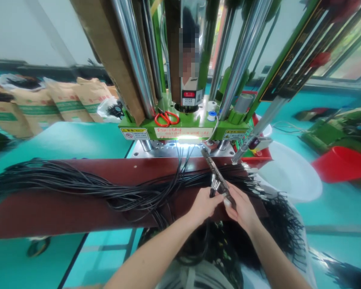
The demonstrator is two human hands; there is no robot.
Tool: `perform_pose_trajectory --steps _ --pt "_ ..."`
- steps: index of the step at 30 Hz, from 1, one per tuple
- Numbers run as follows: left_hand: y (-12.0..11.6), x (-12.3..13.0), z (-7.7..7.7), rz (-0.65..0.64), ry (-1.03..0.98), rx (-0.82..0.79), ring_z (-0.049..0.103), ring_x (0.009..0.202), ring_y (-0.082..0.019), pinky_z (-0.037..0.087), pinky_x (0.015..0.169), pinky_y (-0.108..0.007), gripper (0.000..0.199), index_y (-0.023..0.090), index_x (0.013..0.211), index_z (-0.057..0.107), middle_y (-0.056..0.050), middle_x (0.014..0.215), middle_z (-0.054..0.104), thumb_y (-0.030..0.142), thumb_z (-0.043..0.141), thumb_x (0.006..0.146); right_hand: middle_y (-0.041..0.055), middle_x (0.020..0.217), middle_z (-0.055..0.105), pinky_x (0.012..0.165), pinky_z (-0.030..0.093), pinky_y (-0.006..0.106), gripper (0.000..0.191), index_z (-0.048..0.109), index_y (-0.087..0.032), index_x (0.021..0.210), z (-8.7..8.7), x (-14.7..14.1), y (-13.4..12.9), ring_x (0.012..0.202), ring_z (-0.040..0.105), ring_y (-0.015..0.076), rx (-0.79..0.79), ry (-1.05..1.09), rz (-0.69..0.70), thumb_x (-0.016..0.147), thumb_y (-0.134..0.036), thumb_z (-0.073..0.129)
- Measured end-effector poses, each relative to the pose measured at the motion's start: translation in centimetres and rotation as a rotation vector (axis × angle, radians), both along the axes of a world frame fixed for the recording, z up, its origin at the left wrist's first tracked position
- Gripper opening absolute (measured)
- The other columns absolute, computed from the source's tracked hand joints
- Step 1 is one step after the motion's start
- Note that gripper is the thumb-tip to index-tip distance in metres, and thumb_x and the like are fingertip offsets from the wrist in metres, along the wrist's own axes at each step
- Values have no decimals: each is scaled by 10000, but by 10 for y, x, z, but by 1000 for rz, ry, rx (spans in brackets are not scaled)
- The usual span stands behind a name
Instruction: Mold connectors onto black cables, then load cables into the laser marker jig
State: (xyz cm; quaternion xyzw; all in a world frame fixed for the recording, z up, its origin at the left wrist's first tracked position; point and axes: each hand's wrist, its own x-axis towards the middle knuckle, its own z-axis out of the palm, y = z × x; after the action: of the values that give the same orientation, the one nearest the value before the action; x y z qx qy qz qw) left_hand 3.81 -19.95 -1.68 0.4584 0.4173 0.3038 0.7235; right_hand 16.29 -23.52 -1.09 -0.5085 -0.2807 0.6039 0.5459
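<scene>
My right hand is closed around the lower end of a long, narrow metal bar, which slants up and left toward the machine. Against the bar's near end, my left hand pinches a few black cables with silver metal connector ends. The fingers of both hands almost meet there. Under them, a thick bundle of black cables lies across the brown board, with metal tips fanned out at its right end. A few cables run from the lit gap of the green press down to the bundle.
Red-handled scissors and a small blue-and-white spool rest on the press. To the right stand a white tub and a red bucket. A mass of black cable pieces hangs near my right arm. Paper sacks line the back left.
</scene>
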Motion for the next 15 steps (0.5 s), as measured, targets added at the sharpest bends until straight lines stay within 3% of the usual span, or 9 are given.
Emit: perform_pose_trajectory --steps 11,15 --pt "-2 0 -6 1 22 18 268 297 -32 224 296 -173 346 173 611 438 91 410 350 447 646 647 -58 441 449 263 207 166 622 464 -165 1262 -10 1 -3 282 280 50 17 -218 49 752 -494 602" --pt "-2 -5 -3 -13 22 151 395 348 -65 330 379 -191 348 163 589 456 47 421 435 464 549 737 -39 480 483 270 194 165 593 502 -173 1228 -9 -1 -3 293 290 44 6 -200 41 737 -481 628"
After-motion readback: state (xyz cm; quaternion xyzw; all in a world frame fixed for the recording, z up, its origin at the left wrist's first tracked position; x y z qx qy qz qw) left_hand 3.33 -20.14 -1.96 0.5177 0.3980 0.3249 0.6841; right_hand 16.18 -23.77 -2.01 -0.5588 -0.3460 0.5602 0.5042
